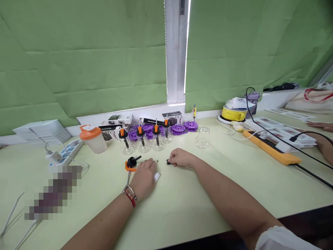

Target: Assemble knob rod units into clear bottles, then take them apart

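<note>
The left hand (144,177) lies palm down on the pale table (182,205), fingers loosely curled, with a white wrap on one fingertip and beaded bracelets at the wrist. Its fingertips rest just beside a black and orange pump cap (131,163), which lies on its side with a thin tube trailing toward the wrist; whether the hand actually touches the cap I cannot tell. The right hand (180,158) is closed in a narrow pinch around a small black part (168,161) that pokes out at its left edge, low against the table. Between the two hands sits a tiny dark speck (157,161).

Behind the hands stands a row of four clear small bottles (142,144), each topped with an orange and black pump. One more clear bottle (202,136) stands apart to the right, without a cap. Behind the row lie purple reels (182,127) and several printed boxes (118,120) against the window sill. To the left are an orange-lidded shaker (93,138), a power strip with a charger (58,156) and a stack of white booklets (43,130). To the right are a yellow round appliance (234,113), an orange power strip (270,147) with black cables, and leaflets. Another person's hand (321,125) rests at the far right edge.
</note>
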Demonstrator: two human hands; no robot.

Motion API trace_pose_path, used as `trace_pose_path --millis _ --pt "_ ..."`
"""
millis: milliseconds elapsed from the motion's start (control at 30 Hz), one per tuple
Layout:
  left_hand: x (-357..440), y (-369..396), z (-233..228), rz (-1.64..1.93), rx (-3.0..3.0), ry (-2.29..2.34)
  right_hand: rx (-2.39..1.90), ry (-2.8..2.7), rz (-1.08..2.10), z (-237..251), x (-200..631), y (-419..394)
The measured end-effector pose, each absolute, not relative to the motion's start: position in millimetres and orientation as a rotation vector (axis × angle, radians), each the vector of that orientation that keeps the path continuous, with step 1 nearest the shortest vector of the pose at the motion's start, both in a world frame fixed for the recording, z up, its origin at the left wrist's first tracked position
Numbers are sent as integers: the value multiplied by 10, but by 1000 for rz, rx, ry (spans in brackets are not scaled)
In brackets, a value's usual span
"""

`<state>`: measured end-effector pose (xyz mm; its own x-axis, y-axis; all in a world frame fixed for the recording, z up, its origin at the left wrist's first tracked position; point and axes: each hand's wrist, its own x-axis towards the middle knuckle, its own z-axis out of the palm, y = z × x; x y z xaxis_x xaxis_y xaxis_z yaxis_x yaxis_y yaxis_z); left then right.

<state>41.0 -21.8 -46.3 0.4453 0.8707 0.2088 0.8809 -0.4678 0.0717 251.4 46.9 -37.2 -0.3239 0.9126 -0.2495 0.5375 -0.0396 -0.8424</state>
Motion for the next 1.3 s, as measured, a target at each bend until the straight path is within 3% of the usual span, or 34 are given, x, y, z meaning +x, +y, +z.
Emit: trace_pose_path --millis 200,900,1300 --pt "270 -217 -406 -226 -2543 -1735 -1517 -1844 1344 -396 2528 485" --pt "372 -176 -463 -113 -2623 -1554 -1509 -1812 1414 -462 2538 550" --pt "545 -246 -449 -374 -2679 -1384 -1529 -1836 1390 -451 2536 542"
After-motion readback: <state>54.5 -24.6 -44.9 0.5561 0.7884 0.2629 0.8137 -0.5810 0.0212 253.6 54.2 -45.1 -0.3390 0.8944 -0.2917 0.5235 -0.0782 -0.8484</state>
